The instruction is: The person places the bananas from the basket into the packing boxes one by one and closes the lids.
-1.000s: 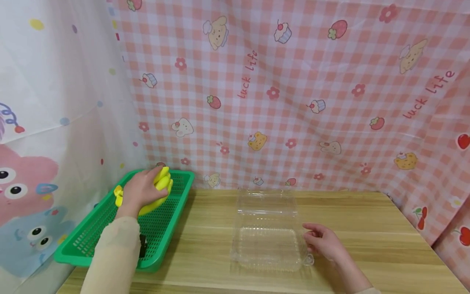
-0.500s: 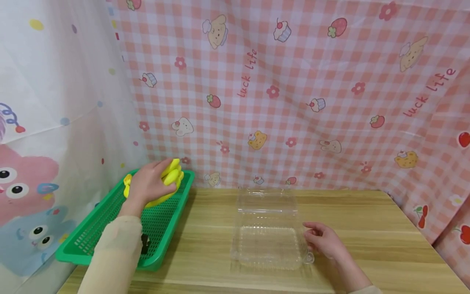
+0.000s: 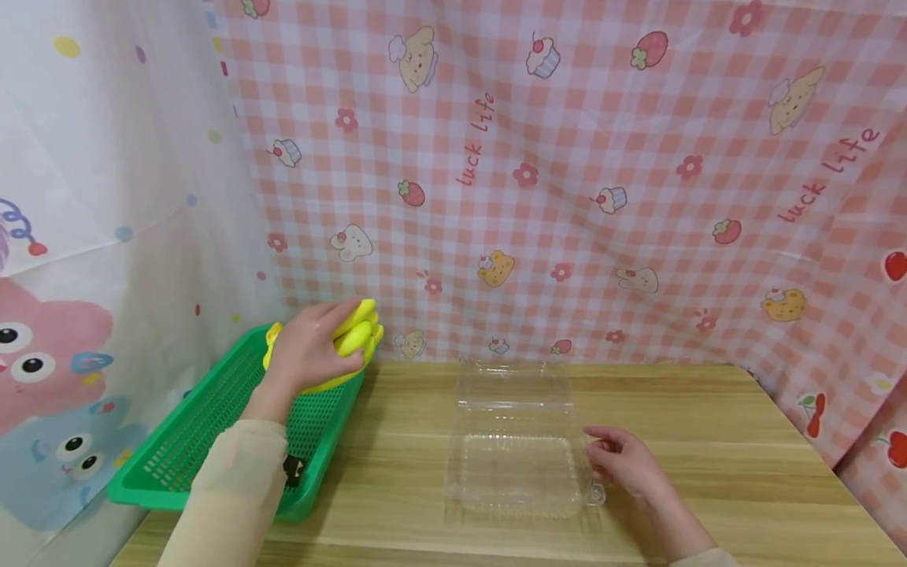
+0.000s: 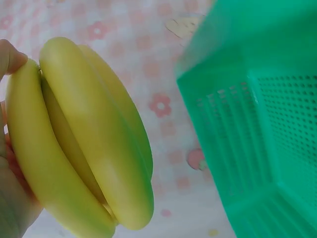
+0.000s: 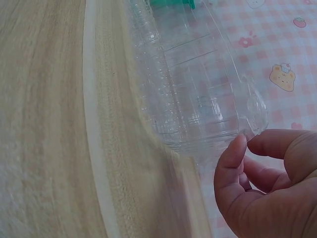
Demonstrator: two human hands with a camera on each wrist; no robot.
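My left hand (image 3: 312, 346) grips a bunch of yellow bananas (image 3: 357, 342), held above the far right end of the green basket (image 3: 322, 465). In the left wrist view the bananas (image 4: 94, 134) show greenish ends, and the thumb lies against one end of the bunch. On the table stands a clear plastic clamshell container (image 3: 520, 472), its lid folded back toward the curtain. At the container's right edge is my right hand (image 3: 627, 465); the right wrist view shows its thumb and index finger pinching the rim of the container (image 5: 203, 99).
A small dark object (image 3: 294, 470) lies in the near part of the basket, partly hidden by the left sleeve; its kind is unclear. The wooden table (image 3: 708, 441) meets a pink checked curtain (image 3: 453, 197) behind and a white printed curtain (image 3: 127, 173) at left.
My left hand has lifted the bananas from inside the basket and carried them up and to the right. The right hand and the container have stayed in place.
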